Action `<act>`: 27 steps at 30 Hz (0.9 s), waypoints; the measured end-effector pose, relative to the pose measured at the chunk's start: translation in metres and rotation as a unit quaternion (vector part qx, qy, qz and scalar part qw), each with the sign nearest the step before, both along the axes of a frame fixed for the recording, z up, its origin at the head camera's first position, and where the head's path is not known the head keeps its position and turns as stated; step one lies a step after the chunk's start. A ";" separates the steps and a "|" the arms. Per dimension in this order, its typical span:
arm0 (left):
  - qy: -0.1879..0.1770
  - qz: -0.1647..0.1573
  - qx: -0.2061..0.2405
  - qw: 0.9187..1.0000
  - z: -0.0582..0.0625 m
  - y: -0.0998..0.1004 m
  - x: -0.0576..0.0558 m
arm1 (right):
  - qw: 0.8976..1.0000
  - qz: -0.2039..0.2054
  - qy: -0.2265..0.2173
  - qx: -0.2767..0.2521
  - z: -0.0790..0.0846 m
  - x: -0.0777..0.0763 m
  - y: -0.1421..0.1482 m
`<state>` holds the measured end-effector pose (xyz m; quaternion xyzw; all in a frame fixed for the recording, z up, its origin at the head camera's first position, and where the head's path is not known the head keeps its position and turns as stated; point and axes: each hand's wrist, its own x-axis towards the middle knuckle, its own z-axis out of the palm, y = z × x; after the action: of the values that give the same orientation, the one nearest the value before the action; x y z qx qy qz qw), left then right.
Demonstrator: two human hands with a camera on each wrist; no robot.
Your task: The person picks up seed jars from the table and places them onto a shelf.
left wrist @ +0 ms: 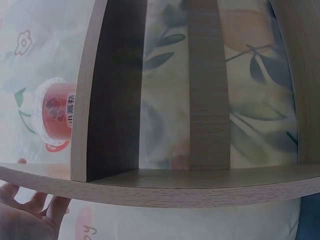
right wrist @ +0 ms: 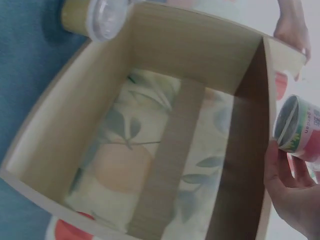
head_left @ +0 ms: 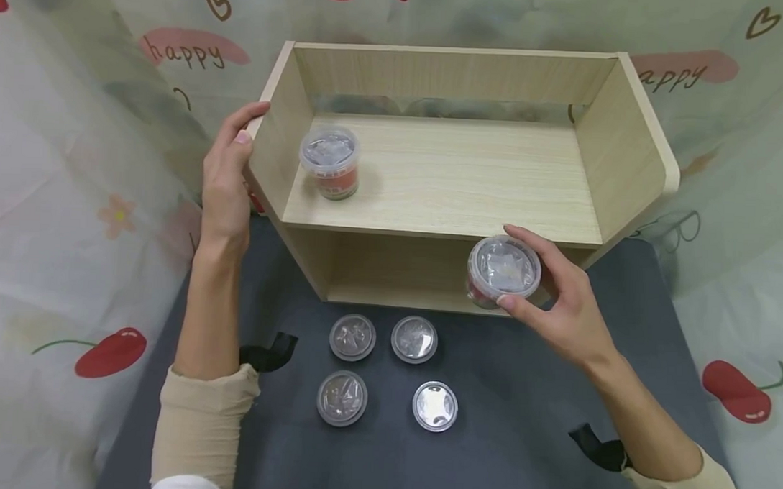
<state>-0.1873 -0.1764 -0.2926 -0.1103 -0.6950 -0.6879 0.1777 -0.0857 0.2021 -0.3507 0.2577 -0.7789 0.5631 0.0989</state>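
My right hand holds a small plastic tub with a clear lid between thumb and fingers, in front of the wooden shelf unit's middle board. The right wrist view shows this tub tilted, with a colourful printed label, the fingers under its side. At the far left, my left hand grips the front edge of the shelf's side panel. A second tub, with red contents, stands upright on the left of the upper board. In the left wrist view that tub shows a red label.
Several lidded tubs stand on the dark table before the shelf. The lower compartment opens toward me. Black straps lie near both forearms. A printed curtain surrounds the table.
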 end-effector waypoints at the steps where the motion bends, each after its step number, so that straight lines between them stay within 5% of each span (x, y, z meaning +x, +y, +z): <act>1: 0.000 0.001 -0.002 1.000 0.000 0.000 0.000 | 1.000 -0.001 0.002 -0.002 0.003 -0.001 -0.001; 16: 0.001 -0.003 -0.003 1.000 0.000 -0.002 0.002 | 1.000 -0.012 0.021 0.001 0.030 -0.019 -0.013; 27: -0.003 -0.012 0.007 1.000 0.004 0.000 0.003 | 0.999 -0.028 -0.033 0.026 0.050 -0.034 -0.023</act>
<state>-0.1841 -0.1769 -0.2881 -0.1151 -0.6890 -0.6954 0.1686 -0.1199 0.1788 -0.3003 0.2195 -0.8030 0.5480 0.0819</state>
